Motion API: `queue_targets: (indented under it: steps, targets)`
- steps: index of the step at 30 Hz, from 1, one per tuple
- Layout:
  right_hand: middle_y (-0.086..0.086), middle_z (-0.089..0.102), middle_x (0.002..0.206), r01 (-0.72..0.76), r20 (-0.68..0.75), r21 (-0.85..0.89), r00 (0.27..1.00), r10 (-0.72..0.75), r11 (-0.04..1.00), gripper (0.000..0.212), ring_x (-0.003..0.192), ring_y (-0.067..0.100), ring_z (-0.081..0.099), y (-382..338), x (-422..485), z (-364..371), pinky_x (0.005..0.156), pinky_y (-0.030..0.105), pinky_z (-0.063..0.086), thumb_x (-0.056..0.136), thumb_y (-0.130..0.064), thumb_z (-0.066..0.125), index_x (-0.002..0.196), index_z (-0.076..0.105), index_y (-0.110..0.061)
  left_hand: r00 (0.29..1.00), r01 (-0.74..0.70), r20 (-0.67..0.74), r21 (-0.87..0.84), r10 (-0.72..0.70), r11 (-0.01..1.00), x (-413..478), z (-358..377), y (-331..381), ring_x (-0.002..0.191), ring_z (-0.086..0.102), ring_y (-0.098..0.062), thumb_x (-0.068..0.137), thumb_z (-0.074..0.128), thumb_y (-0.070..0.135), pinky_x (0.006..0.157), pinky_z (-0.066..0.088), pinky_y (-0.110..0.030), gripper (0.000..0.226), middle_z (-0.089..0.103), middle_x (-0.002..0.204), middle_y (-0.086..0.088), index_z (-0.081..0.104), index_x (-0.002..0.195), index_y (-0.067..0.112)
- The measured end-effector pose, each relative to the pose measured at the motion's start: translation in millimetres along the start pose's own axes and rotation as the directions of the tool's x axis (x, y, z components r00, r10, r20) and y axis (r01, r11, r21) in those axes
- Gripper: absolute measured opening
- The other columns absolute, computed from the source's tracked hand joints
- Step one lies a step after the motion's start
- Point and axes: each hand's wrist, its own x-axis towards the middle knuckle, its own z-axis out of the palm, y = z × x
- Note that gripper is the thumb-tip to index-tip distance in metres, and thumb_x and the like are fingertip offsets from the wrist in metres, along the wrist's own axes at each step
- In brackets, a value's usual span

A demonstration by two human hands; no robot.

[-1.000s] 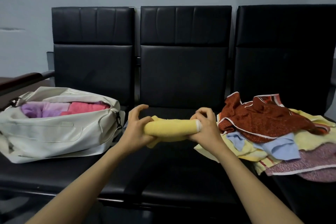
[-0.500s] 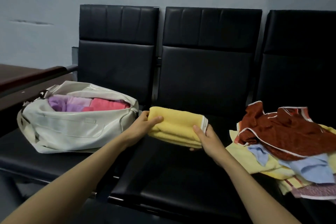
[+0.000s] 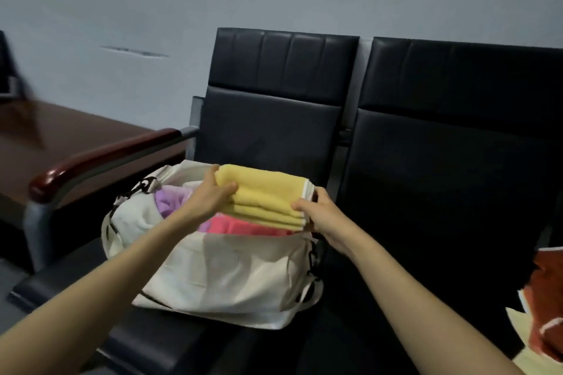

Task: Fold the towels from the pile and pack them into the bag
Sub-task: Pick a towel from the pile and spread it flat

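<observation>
Both bare forearms reach forward and converge. The left hand (image 3: 213, 195) grips the left end of the yellow towel (image 3: 265, 198), thumb on top, fingers beneath. The right hand (image 3: 323, 216) pinches the right end, thumb on top, wrist bent slightly outward.

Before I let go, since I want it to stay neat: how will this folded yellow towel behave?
The yellow towel is probably soft and floppy: its stacked layers sag between the left hand and right hand. It likely weighs little, as fingertips alone hold it. Dropped on the uneven pink towel in the bag, it may tilt or unfold.
</observation>
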Motion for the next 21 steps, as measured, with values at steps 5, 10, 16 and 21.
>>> queue_targets:
  steps: [5,10,16,21]
  targets:
    - [-0.001,0.052,0.067,-0.211,0.144,0.093,0.970,0.197,0.973,0.006,0.061,0.011,0.049,-19,58,76,0.056,0.023,0.044,0.088,-0.019,0.052,0.092,0.050,-0.015,0.975,0.205,0.034,0.225,-0.218,0.953,52,-63,-24,0.072,0.052,-0.023,0.093,0.049,0.008,0.069,0.043,-0.030,0.011,0.055,0.081,-0.014,0.055,0.085,0.012]
    - [-0.002,0.043,0.059,-0.357,0.228,0.103,0.917,0.327,0.929,0.012,0.054,0.011,0.046,-22,87,112,0.053,0.022,0.047,0.089,-0.022,0.048,0.078,0.047,-0.018,0.958,0.265,-0.025,0.464,-0.286,0.845,81,-90,-43,0.079,0.052,-0.023,0.093,0.051,0.015,0.061,0.041,-0.027,0.011,0.055,0.095,-0.013,0.048,0.102,0.012]
    - [0.002,0.049,0.068,-0.415,0.227,0.050,0.891,0.394,0.909,0.009,0.061,0.015,0.055,-19,108,99,0.055,0.024,0.051,0.088,-0.022,0.051,0.082,0.051,-0.015,0.854,0.337,0.212,0.471,-0.476,0.815,97,-82,-53,0.059,0.043,-0.018,0.086,0.041,0.017,0.052,0.032,-0.026,0.010,0.048,0.071,-0.010,0.048,0.082,0.011]
    - [-0.001,0.045,0.063,-0.312,0.226,0.136,0.934,0.277,0.940,0.007,0.057,0.012,0.048,-13,118,93,0.056,0.024,0.049,0.085,-0.014,0.049,0.087,0.050,-0.020,0.908,0.245,0.192,0.476,-0.372,0.844,107,-66,-57,0.054,0.043,-0.017,0.088,0.041,0.010,0.046,0.037,-0.022,0.013,0.046,0.065,-0.008,0.045,0.076,0.013]
